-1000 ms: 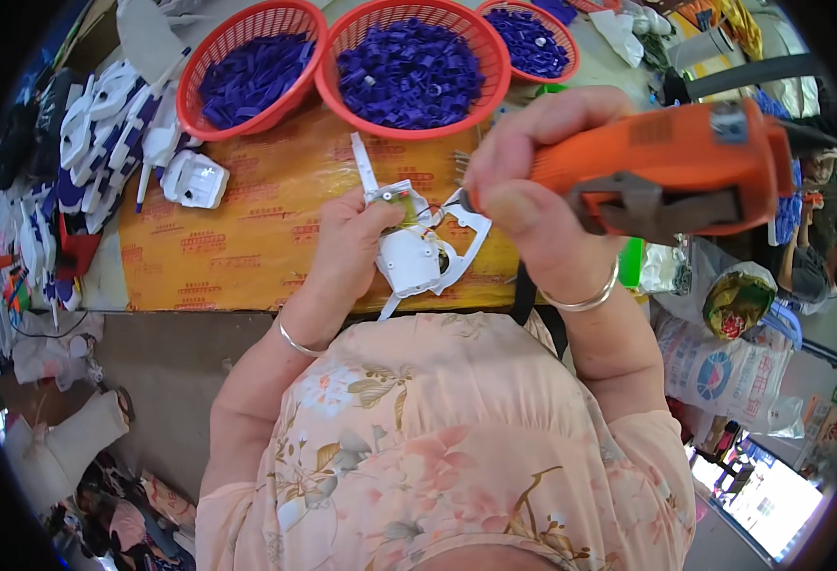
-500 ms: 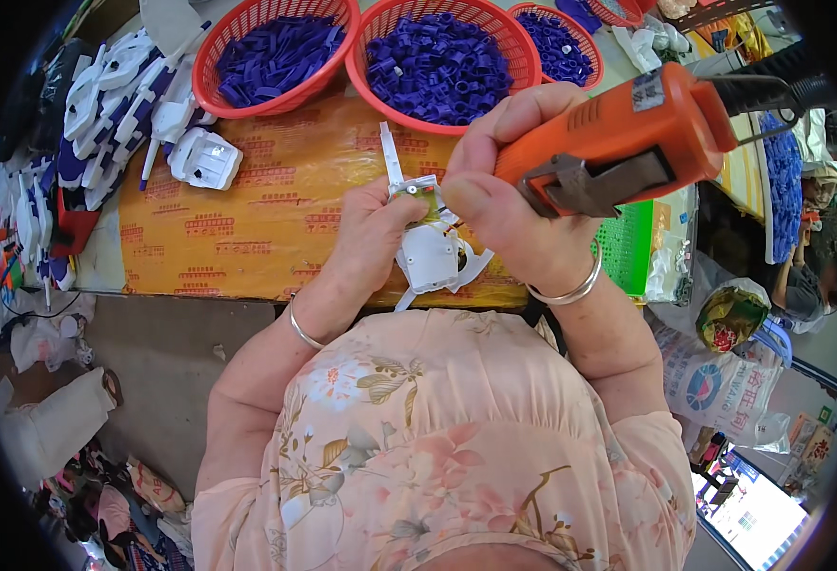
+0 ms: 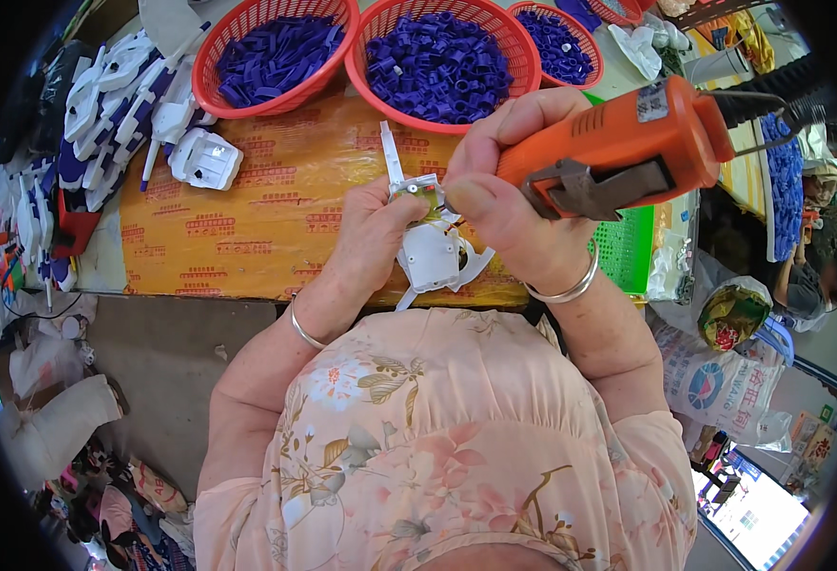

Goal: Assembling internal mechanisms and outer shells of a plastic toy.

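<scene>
My left hand (image 3: 369,233) grips a white plastic housing (image 3: 430,259) at the table's near edge, its thumb pressed by a small green circuit board (image 3: 425,197) seated in the upper part. A narrow white arm sticks up from the housing. Wrapped around an orange electric screwdriver (image 3: 618,143), my right hand (image 3: 518,190) holds it tilted, its front end toward the board's right side. The fingers hide most of the tip, so I cannot tell whether it touches a screw.
Red baskets (image 3: 350,59) of purple plastic parts line the far side. White and purple assemblies (image 3: 104,105) pile up at the left, near a loose white shell (image 3: 205,159). A green tray (image 3: 639,246) lies right of my right hand. The screwdriver's black cable (image 3: 770,95) runs off right.
My right hand and the screwdriver have shifted slightly, the tool's rear end dropping a little lower. The left hand and the housing stay in place.
</scene>
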Demonstrator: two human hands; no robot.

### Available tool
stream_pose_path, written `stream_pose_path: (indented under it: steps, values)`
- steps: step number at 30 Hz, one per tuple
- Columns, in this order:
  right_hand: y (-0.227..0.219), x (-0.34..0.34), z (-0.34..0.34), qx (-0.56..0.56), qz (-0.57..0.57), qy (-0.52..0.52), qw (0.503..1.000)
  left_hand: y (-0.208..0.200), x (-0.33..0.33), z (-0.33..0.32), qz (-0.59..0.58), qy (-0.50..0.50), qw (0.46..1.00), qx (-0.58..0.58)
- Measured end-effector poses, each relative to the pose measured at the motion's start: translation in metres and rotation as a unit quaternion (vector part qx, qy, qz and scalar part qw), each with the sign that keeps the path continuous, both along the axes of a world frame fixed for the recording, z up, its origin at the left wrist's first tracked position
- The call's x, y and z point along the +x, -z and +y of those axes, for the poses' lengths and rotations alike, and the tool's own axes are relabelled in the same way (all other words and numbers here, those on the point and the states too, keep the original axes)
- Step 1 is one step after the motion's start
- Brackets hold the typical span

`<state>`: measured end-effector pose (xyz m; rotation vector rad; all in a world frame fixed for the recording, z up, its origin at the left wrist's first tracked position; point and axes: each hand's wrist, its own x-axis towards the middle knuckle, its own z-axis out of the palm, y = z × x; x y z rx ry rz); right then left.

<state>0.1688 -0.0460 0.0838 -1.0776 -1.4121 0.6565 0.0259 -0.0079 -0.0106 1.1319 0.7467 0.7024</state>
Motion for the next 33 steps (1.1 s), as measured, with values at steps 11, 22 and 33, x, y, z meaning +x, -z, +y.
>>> stream_pose_path:
  steps: [11, 22, 33]
  values:
    - [0.006, -0.005, 0.003, 0.016, 0.036, -0.010, 0.999, 0.001, -0.001, 0.001, -0.011, 0.002, 1.000, -0.006]
    - [0.013, 0.000, 0.004, 0.040, 0.033, -0.062, 0.997, 0.004, -0.005, 0.001, 0.015, 0.032, 0.996, 0.086]
    - [-0.020, 0.024, -0.013, -0.026, 0.082, 0.080, 0.993, -0.004, -0.015, 0.002, -0.119, 0.083, 0.973, -0.181]
